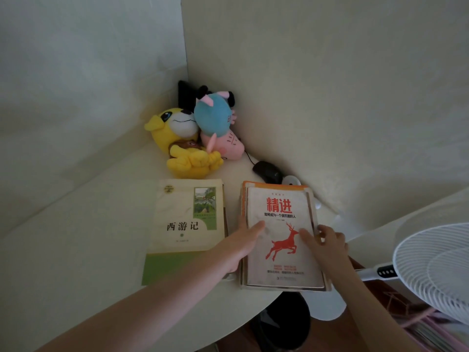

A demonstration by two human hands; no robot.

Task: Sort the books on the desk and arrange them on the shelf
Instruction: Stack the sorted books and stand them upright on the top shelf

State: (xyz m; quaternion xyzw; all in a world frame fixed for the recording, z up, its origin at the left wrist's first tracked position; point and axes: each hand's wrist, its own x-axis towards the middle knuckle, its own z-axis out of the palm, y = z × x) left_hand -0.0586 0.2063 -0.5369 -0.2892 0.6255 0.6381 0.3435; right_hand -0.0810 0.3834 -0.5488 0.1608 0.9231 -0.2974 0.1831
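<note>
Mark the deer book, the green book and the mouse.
deer book (283, 243): head view, red deer on the cover.
green book (184, 227): head view, title on the cover.
mouse (267, 171): head view, top of its black shell.

Matt paper book covers (281, 237), fuzzy cloth plush toys (182, 143), smooth pale desk (88, 250)

lower books (266, 185) mostly under the deer book (284, 265)
</note>
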